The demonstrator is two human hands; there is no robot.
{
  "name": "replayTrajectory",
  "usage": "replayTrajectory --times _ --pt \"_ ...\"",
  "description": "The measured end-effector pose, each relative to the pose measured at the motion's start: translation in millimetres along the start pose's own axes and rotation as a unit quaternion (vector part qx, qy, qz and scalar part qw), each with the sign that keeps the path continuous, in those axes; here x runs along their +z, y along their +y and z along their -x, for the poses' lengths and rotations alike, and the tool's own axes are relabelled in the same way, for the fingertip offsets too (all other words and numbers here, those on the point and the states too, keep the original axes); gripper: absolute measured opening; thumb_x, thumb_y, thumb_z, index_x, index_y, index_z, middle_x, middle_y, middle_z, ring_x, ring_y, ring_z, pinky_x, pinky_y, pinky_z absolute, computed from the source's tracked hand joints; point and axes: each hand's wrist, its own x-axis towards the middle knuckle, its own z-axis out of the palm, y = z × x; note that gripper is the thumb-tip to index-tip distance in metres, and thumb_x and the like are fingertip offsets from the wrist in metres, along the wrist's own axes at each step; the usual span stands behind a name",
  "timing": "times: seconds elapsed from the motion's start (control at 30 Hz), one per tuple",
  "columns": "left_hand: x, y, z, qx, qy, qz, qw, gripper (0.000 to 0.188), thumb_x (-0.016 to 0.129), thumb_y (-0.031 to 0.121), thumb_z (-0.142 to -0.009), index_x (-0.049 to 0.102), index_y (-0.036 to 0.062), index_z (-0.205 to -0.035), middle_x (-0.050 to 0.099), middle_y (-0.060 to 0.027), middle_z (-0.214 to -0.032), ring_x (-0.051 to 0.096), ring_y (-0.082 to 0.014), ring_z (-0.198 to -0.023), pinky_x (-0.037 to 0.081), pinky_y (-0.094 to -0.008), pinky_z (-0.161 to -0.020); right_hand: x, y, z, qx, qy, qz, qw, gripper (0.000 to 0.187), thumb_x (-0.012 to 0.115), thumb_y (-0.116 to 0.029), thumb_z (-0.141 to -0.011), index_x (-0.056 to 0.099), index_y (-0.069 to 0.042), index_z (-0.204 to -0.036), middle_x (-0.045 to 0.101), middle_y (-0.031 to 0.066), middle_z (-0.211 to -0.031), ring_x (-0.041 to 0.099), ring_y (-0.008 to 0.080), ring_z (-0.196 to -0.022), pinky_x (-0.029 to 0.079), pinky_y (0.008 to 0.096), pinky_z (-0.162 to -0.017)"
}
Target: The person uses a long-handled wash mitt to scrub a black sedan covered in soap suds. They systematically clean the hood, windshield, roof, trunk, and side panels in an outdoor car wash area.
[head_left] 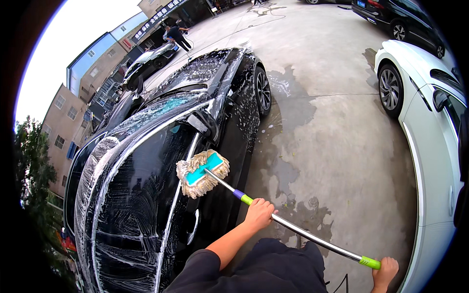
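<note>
With both hands closed on its long silver pole, I hold a car wash mop (202,173). My left hand (259,214) wraps the pole just below its green and purple collar. At the far end, my right hand (386,271) grips the pole by the green end grip. The mop's shaggy beige head, with a turquoise back plate, lies against the side of a black car (239,141), below the side mirror (202,124). White suds streak the car's roof, windows, bonnet and front wing. Whether the strands press firmly on the door cannot be seen.
A white car (430,132) stands close on my right, with wet concrete (312,171) between it and the black car. Farther off are a dark car (395,19), a foam-covered car (146,66) and a person in dark clothes (178,36) beside it. A hose (264,22) lies on the ground.
</note>
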Motion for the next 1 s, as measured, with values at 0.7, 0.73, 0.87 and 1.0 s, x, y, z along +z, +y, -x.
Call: replayTrajectory --times 0.7,0.73,0.87,1.0 --pt "-55.2 114.9 337.5 0.139 -0.042 0.162 0.976 0.024 0.074 0.03 -0.085 0.058 0.0117 -0.084 0.064 -0.0053 -0.081 0.069 -0.0255 -0.076 0.053 -0.0399 -0.069 -129.4 22.9 344.4 0.08 -0.032 0.061 0.994 0.031 0.076 -0.008 -0.077 0.046 -0.003 -0.075 0.051 0.0195 -0.08 0.052 0.0433 -0.083 0.039 0.0513 -0.075" --pt "-52.5 114.1 345.2 0.152 -0.036 0.168 0.973 0.025 0.073 0.031 -0.087 0.057 0.0117 -0.083 0.064 -0.0057 -0.079 0.07 -0.026 -0.074 0.054 -0.0404 -0.067 -133.0 13.5 354.9 0.092 -0.029 0.057 0.994 0.031 0.077 -0.008 -0.078 0.046 -0.003 -0.075 0.051 0.0193 -0.079 0.052 0.0429 -0.083 0.039 0.0511 -0.075" --pt "-36.8 89.7 325.1 0.143 0.029 0.153 0.977 0.034 0.069 0.036 -0.096 0.06 0.0125 -0.073 0.066 -0.0065 -0.067 0.07 -0.029 -0.062 0.054 -0.0449 -0.057 -126.9 -45.5 323.9 0.112 -0.025 0.038 0.993 0.031 0.078 -0.012 -0.079 0.049 -0.004 -0.074 0.053 0.0179 -0.077 0.053 0.0413 -0.081 0.04 0.0505 -0.075" --pt "-41.9 53.1 252.3 0.063 -0.034 0.056 0.996 0.021 0.075 0.03 -0.085 0.07 0.0124 -0.075 0.072 -0.0087 -0.077 0.071 -0.0324 -0.079 0.053 -0.0483 -0.076 -103.5 -95.9 306.4 0.114 0.008 0.053 0.992 0.029 0.079 -0.016 -0.08 0.053 -0.007 -0.073 0.058 0.0135 -0.074 0.058 0.0394 -0.077 0.042 0.0506 -0.071"
